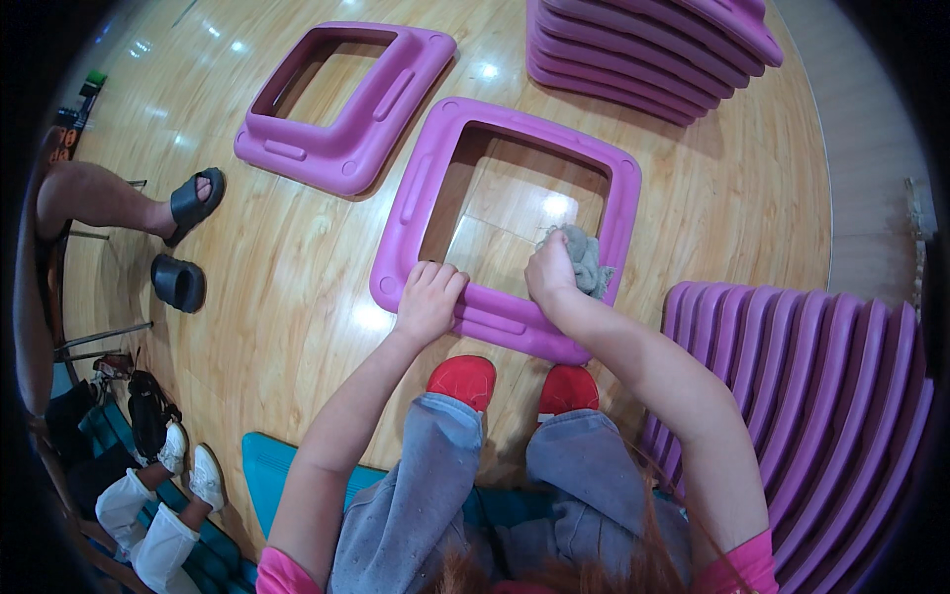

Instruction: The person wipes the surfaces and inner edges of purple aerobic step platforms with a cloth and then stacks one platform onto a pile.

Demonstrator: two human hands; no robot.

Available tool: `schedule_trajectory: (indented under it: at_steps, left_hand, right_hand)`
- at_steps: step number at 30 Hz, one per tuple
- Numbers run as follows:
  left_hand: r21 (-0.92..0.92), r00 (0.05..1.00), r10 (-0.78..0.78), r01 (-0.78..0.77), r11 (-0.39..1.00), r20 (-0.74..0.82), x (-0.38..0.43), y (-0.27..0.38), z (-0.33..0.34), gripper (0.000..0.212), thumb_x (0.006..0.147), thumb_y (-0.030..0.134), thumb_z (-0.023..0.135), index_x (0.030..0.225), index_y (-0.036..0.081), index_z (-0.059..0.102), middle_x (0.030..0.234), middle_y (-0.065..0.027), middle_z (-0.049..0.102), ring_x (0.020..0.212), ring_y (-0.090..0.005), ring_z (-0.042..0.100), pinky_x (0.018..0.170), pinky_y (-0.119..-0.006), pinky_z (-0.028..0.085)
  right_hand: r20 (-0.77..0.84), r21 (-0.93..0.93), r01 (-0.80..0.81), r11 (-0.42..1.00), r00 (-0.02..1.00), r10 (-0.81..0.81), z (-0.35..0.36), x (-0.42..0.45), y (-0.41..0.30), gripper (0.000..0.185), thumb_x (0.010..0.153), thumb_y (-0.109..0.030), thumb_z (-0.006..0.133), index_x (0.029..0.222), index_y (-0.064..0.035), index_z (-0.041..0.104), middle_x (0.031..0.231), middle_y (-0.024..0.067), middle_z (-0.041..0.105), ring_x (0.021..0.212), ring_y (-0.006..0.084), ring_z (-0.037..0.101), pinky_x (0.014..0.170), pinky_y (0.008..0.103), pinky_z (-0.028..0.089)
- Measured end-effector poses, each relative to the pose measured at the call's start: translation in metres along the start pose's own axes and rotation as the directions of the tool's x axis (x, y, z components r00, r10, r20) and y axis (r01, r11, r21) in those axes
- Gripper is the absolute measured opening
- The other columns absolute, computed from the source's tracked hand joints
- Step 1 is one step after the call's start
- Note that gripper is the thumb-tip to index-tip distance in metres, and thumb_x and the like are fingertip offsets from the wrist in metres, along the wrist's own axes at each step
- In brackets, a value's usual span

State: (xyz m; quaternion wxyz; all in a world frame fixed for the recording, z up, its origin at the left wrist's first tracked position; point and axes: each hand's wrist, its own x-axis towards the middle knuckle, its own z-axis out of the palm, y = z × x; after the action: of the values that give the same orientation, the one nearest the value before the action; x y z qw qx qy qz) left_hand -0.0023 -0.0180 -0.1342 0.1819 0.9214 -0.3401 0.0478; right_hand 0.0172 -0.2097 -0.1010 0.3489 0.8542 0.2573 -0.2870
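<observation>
A square purple plastic frame [430, 178] with a wide opening lies on the floor right before my feet. My left hand [430, 297] grips its near rim close to the left corner, fingers curled over the inner edge. Bunched in my right hand [551, 271] is a grey cloth [588, 260] with frayed edges. The cloth is at the inner side of the frame's near right corner; whether it presses on the plastic I cannot tell.
Another purple frame [326, 160] lies at the upper left. Stacks of purple frames stand at the upper right [631, 52] and lower right [787, 386]. Beneath me is a teal seat [278, 468]. People sit on the left, near a black slide sandal [178, 284] on the wooden floor [297, 260].
</observation>
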Motion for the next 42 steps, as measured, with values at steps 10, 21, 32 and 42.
schedule_trajectory:
  at_steps: [10,21,32,42]
  left_hand:
    - [0.014,0.999,-0.014,0.013,1.0,0.033,0.002,0.011,-0.011,0.04,0.064,0.006,0.056,0.104,0.007,0.053,0.093,-0.0085,0.053,0.093,-0.027,0.05,0.089,-0.042,0.036]
    - [-0.394,0.963,0.106,0.0,0.919,0.248,0.036,0.058,-0.034,0.059,0.066,0.008,0.056,0.124,0.008,0.044,0.088,-0.0112,0.058,0.087,-0.0282,0.055,0.081,-0.039,0.043]
    - [-0.372,0.922,0.034,0.122,0.92,0.386,0.011,0.061,-0.027,0.065,0.072,0.017,0.054,0.133,0.009,0.033,0.078,-0.016,0.06,0.073,-0.0328,0.059,0.072,-0.043,0.046]
    - [-0.438,0.974,0.105,-0.007,0.899,0.199,0.025,0.071,-0.025,0.061,0.073,0.013,0.051,0.132,0.011,0.035,0.08,-0.0143,0.061,0.074,-0.0304,0.06,0.074,-0.041,0.046]
  right_hand:
    - [0.01,0.01,-0.057,0.998,0.998,0.057,-0.006,0.006,0.001,0.027,0.087,-0.02,0.046,0.104,-0.0128,0.065,0.103,0.002,0.065,0.098,0.0205,0.058,0.084,0.0441,0.032]
    - [-0.018,0.086,-0.027,0.996,0.999,0.029,0.001,0.01,0.004,0.024,0.086,-0.021,0.045,0.093,-0.0173,0.068,0.091,0.0006,0.067,0.087,0.018,0.061,0.079,0.0405,0.031]
    - [-0.101,0.107,0.117,0.987,0.989,-0.106,-0.007,-0.008,0.022,0.021,0.085,-0.02,0.048,0.09,-0.0212,0.069,0.086,-0.0039,0.067,0.084,0.015,0.061,0.078,0.0359,0.031]
    - [-0.321,0.126,0.233,0.964,0.929,-0.183,0.004,-0.02,0.024,0.019,0.078,-0.022,0.05,0.075,-0.0164,0.068,0.077,-0.0005,0.066,0.085,0.0157,0.058,0.079,0.0331,0.031]
